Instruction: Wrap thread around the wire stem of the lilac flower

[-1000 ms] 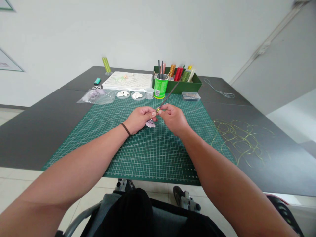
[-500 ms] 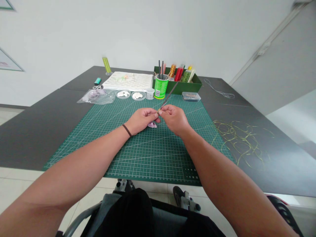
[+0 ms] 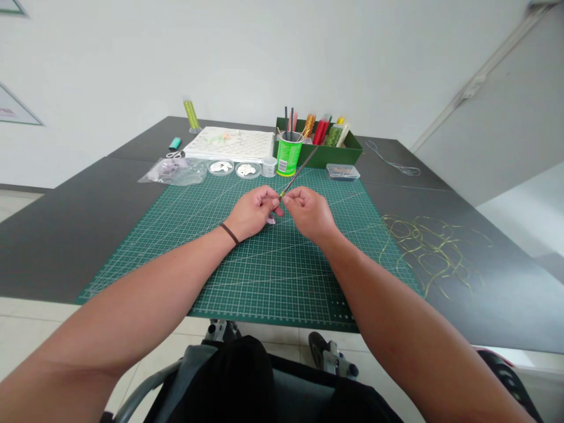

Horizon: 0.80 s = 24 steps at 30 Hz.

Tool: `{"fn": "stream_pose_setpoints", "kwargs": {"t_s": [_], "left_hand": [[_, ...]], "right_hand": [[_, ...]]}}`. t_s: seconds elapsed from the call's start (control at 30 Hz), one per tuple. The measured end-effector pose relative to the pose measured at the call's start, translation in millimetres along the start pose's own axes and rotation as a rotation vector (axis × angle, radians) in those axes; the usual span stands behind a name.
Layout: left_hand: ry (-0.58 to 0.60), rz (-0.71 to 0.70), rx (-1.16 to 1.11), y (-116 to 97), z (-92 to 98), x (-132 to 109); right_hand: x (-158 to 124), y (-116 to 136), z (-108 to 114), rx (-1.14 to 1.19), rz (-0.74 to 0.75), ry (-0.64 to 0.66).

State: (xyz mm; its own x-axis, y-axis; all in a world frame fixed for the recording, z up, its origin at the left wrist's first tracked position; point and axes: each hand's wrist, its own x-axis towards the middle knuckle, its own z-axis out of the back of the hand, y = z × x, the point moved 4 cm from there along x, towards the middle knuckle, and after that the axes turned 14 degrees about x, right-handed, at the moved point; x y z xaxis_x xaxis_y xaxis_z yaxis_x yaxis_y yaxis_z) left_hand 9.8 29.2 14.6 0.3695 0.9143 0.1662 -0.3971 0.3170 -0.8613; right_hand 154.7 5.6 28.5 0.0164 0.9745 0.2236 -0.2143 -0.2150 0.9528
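Thin stick [image 3: 302,167] between left hand [image 3: 250,212] and right hand [image 3: 311,212], diagonal, tip far-right.

You have: one thin stick [image 3: 300,170], one cutting mat [image 3: 264,276], one green cup [image 3: 287,156], two shallow dishes [image 3: 220,167], perhaps five tubes [image 3: 321,130].

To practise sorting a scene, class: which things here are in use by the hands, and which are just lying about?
In use: left hand, right hand, thin stick, pale petal piece, cutting mat.
Lying about: green cup, scissors, loose strands, lighter.
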Motion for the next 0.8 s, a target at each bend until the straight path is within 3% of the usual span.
{"fn": "stream_pose_setpoints", "kwargs": {"t_s": [0.8], "left_hand": [[-0.002,0.010,0.101,0.2,1.6,-0.4]], "right_hand": [[3.0,-1.1,-1.5,0.086,0.002,0.018]]}}
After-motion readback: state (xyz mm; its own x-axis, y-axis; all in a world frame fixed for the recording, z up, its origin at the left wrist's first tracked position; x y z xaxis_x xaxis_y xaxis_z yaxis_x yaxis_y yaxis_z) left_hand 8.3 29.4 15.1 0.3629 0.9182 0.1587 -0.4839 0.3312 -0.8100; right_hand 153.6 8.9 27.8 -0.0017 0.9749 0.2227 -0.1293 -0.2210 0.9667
